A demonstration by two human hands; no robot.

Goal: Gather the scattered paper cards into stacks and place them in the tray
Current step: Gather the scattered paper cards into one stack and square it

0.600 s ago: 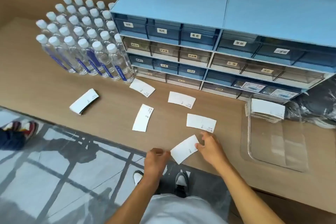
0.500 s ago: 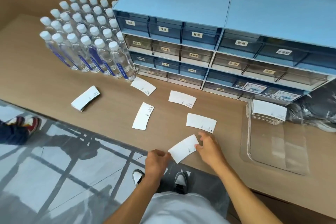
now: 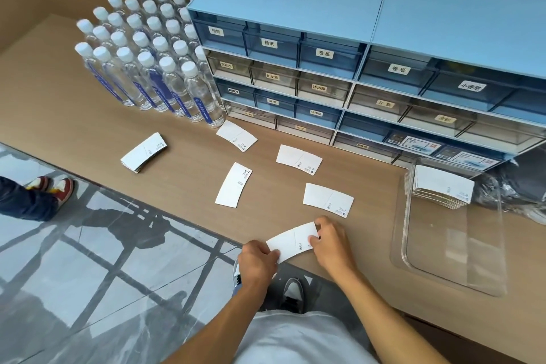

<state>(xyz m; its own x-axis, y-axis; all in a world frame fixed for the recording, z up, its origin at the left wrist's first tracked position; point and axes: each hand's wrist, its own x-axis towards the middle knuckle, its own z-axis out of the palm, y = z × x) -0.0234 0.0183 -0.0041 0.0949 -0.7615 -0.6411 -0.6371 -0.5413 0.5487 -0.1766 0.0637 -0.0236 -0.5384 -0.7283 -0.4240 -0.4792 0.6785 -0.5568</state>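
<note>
Card (image 3: 292, 242), white, at the table's (image 3: 74, 103) near edge, long axis running near-left to far-right, pinched at its left end by the left hand (image 3: 257, 260) and its right end by the right hand (image 3: 331, 242), left of the tray (image 3: 443, 275).

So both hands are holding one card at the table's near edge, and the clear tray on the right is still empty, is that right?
Not quite. The head view shows the clear tray already holds a stack of cards at its far end. The rest stands: the left hand and right hand hold one card at the table's near edge.
</note>
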